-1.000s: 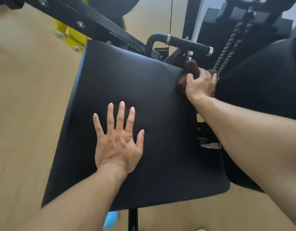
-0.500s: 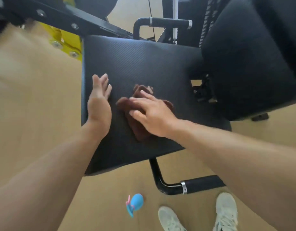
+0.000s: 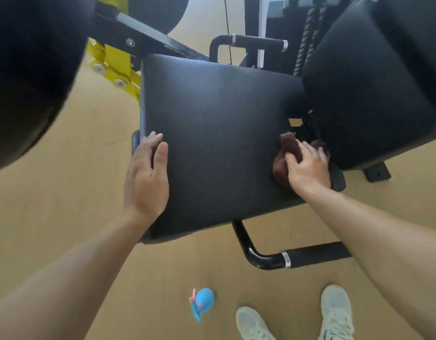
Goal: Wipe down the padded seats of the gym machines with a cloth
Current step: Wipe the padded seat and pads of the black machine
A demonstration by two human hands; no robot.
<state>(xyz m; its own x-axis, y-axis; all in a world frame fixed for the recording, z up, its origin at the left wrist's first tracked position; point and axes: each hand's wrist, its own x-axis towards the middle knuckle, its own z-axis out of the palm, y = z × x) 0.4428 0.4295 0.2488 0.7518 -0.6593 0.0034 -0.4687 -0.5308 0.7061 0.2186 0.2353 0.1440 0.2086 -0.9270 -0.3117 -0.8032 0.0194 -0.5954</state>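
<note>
A black padded seat [image 3: 217, 133] with a ribbed texture fills the middle of the view. My right hand [image 3: 307, 168] presses a crumpled brown cloth [image 3: 284, 155] onto the seat's right edge, fingers spread over it. My left hand [image 3: 147, 175] rests on the seat's left edge, its fingers straight along the side and the thumb on top of the pad. Part of the cloth is hidden under my right hand.
A black padded backrest [image 3: 374, 82] rises at the right, close to the cloth. Black handles stand behind [image 3: 256, 41] and below [image 3: 312, 256] the seat. A yellow bracket [image 3: 113, 65] is at the left. A blue spray bottle [image 3: 202, 303] and my shoes [image 3: 334, 312] are on the tan floor.
My right hand has slid the cloth from the seat's middle to its right edge. My left hand stays on the left edge. The camera has pulled back a little.
</note>
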